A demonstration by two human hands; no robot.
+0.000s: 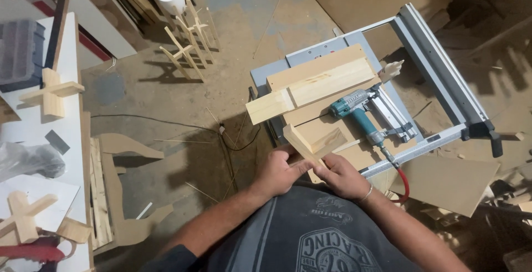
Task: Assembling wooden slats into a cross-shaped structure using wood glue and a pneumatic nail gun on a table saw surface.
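A small assembly of two short wood pieces [311, 140], joined at an angle, is held at the centre of the view, just above the person's torso. The left hand [280, 172] is closed on its lower end from the 8 o'clock side, fingers [296, 166] wrapped round the wood. The right hand [341, 175] is pressed against the same piece from 4 o'clock, fingers curled on it; a bracelet [366, 194] is worn at that wrist.

Beyond the hands, at 12 o'clock, a table saw surface [327, 47] is seen carrying a board, with two longer wood blocks [310, 86] stacked on it, one overhanging towards 9 o'clock. A teal pneumatic nailer [360, 115] is laid on the board at 2 o'clock of the held piece, its red air hose [402, 180] trailing down towards 5 o'clock.

At 9 o'clock a white surface [33, 133] is noted, bearing wooden crosses [52, 92]. Further cross-shaped wooden stands [185, 44] are standing on the floor at 11 o'clock, well apart from the hands. Cut panel offcuts [124, 194] lie on the floor at 8 o'clock
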